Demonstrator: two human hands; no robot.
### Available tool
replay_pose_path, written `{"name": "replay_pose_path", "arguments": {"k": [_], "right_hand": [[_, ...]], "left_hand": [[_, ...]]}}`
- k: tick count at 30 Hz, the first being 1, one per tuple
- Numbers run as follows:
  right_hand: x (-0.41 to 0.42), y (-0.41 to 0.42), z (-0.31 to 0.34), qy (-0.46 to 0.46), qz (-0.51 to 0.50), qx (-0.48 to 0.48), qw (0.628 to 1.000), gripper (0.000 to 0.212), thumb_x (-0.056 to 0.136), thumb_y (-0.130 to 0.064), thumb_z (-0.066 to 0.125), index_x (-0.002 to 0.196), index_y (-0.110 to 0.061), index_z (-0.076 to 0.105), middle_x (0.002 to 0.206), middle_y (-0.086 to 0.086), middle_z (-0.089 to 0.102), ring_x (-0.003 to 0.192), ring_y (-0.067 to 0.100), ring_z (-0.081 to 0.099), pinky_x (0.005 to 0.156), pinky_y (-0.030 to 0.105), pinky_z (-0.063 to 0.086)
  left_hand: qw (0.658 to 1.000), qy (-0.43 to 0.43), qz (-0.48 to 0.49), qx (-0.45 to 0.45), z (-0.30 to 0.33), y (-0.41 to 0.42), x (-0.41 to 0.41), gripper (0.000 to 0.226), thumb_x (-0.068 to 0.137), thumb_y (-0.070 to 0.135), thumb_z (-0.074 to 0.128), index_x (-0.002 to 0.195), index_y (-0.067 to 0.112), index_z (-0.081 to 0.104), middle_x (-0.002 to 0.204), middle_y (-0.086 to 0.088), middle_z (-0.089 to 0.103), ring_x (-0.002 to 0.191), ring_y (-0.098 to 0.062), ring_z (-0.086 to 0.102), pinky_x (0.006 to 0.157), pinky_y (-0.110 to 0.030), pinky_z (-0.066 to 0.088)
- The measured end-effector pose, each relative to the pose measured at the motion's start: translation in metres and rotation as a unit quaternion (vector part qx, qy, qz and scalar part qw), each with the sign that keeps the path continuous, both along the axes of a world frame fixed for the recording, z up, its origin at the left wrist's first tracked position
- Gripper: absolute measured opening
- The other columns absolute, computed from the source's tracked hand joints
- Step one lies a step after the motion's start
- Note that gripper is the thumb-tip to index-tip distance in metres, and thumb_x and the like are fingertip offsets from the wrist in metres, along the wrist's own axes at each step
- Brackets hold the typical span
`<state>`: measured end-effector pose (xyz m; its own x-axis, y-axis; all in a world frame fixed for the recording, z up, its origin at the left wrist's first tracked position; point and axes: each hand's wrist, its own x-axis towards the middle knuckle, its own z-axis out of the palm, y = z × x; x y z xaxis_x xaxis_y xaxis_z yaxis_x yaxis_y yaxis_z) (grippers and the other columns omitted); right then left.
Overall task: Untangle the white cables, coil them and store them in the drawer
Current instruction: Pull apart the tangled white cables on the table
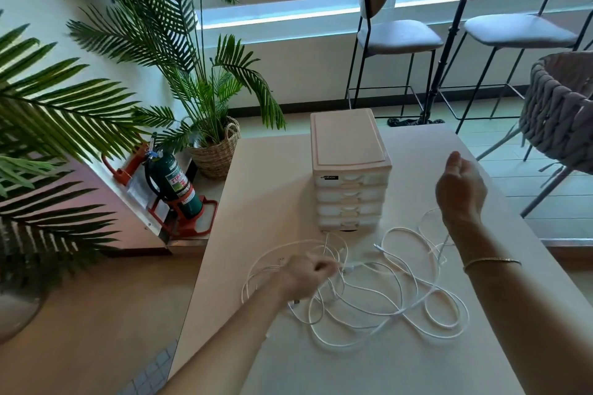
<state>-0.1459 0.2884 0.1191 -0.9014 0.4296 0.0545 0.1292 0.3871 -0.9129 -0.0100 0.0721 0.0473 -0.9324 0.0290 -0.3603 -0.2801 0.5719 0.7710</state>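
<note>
On table [417, 372], tangled white cables [378, 305] sprawling crosswise

Your work surface is a pale beige table [263, 189], seen from its near edge looking toward the far end. On it stands a small plastic drawer unit [349, 170] with a flat lid and four shallow drawers, all closed and facing you. Just in front of the unit, the white cables [385, 295] lie in a loose tangle of overlapping loops, spread across the middle of the tabletop, with a few connector ends showing among the strands.
</note>
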Motion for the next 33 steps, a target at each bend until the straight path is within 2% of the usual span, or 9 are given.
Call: {"name": "replay_pose_path", "arguments": {"k": [3, 7, 11, 14, 17, 21, 23, 27, 33], "right_hand": [[0.005, -0.014, -0.004, 0.035, 0.065, -0.016, 0.997, 0.036, 0.100, -0.029, 0.036, 0.120, -0.011, 0.060, 0.117, 0.012, 0.063, 0.112, 0.029, 0.054, 0.096, 0.034, 0.039], [0.014, -0.023, -0.032, -0.011, 0.112, -0.054, 0.992, 0.031, 0.089, -0.030, 0.042, 0.100, -0.013, 0.067, 0.070, -0.003, 0.056, 0.076, 0.021, 0.050, 0.072, 0.035, 0.040], [0.027, -0.027, -0.052, -0.105, 0.096, -0.211, 0.967, 0.023, 0.091, -0.013, 0.039, 0.081, -0.012, 0.060, 0.055, 0.003, 0.039, 0.035, 0.009, 0.034, 0.036, 0.015, 0.026], [0.041, -0.025, -0.070, -0.170, 0.130, -0.214, 0.953, 0.027, 0.086, -0.023, 0.040, 0.085, -0.015, 0.066, 0.048, -0.002, 0.040, 0.034, 0.008, 0.032, 0.040, 0.018, 0.026], [0.053, -0.031, -0.081, -0.194, 0.160, -0.209, 0.945, 0.031, 0.093, -0.038, 0.044, 0.087, -0.019, 0.067, 0.049, -0.004, 0.040, 0.035, 0.007, 0.034, 0.038, 0.017, 0.028], [0.067, -0.048, -0.080, -0.245, 0.222, -0.280, 0.901, 0.017, 0.100, -0.015, 0.038, 0.092, -0.011, 0.053, 0.045, 0.000, 0.035, 0.025, 0.004, 0.022, 0.031, 0.010, 0.018], [0.072, -0.054, -0.083, -0.266, 0.254, -0.268, 0.890, 0.015, 0.099, -0.009, 0.038, 0.093, -0.007, 0.051, 0.056, 0.007, 0.043, 0.025, 0.006, 0.029, 0.029, 0.013, 0.025], [0.077, -0.068, -0.087, -0.276, 0.291, -0.208, 0.892, 0.018, 0.094, 0.002, 0.040, 0.095, -0.006, 0.056, 0.067, 0.009, 0.054, 0.031, 0.008, 0.042, 0.031, 0.017, 0.032], [0.081, -0.090, -0.089, -0.281, 0.345, -0.132, 0.886, 0.033, 0.086, 0.008, 0.040, 0.103, -0.015, 0.055, 0.069, 0.007, 0.061, 0.031, 0.009, 0.040, 0.030, 0.016, 0.028]], "left_hand": [[0.993, -0.046, -0.105, -0.009, -0.026, 0.030, 0.011, 0.027, 0.093, 0.026, 0.057, 0.117, 0.017, 0.066, 0.099, -0.001, 0.068, 0.082, -0.001, 0.054, 0.076, -0.010, 0.039], [0.977, -0.064, -0.188, -0.081, -0.045, 0.047, 0.021, 0.028, 0.092, 0.026, 0.057, 0.117, 0.019, 0.066, 0.117, -0.003, 0.067, 0.107, -0.012, 0.059, 0.090, -0.016, 0.039], [0.957, -0.077, -0.231, -0.158, -0.065, 0.039, 0.029, 0.030, 0.093, 0.027, 0.053, 0.120, 0.017, 0.063, 0.120, -0.008, 0.065, 0.113, -0.021, 0.057, 0.097, -0.024, 0.040], [0.945, -0.078, -0.259, -0.181, -0.076, 0.030, 0.035, 0.030, 0.092, 0.027, 0.053, 0.118, 0.017, 0.064, 0.117, -0.009, 0.066, 0.111, -0.024, 0.058, 0.096, -0.030, 0.044], [0.966, -0.057, -0.180, -0.174, -0.075, 0.017, 0.030, 0.030, 0.093, 0.033, 0.051, 0.103, 0.012, 0.069, 0.106, -0.011, 0.068, 0.101, -0.025, 0.061, 0.086, -0.031, 0.046], [0.979, 0.047, 0.120, -0.158, -0.061, -0.021, 0.012, 0.030, 0.091, 0.033, 0.054, 0.076, 0.009, 0.063, 0.084, -0.018, 0.066, 0.081, -0.030, 0.064, 0.069, -0.033, 0.047], [0.962, 0.075, 0.202, -0.168, -0.059, -0.045, 0.000, 0.023, 0.091, 0.024, 0.054, 0.084, 0.006, 0.065, 0.092, -0.016, 0.067, 0.089, -0.029, 0.062, 0.072, -0.031, 0.042], [0.966, -0.023, 0.140, -0.216, -0.068, -0.077, -0.022, 0.032, 0.096, 0.019, 0.040, 0.122, 0.011, 0.057, 0.125, -0.013, 0.058, 0.117, -0.028, 0.052, 0.092, -0.028, 0.040], [0.949, -0.098, 0.178, -0.243, -0.086, -0.066, -0.024, 0.038, 0.096, 0.038, 0.040, 0.115, 0.015, 0.063, 0.123, -0.017, 0.059, 0.114, -0.034, 0.054, 0.091, -0.031, 0.043]]}}
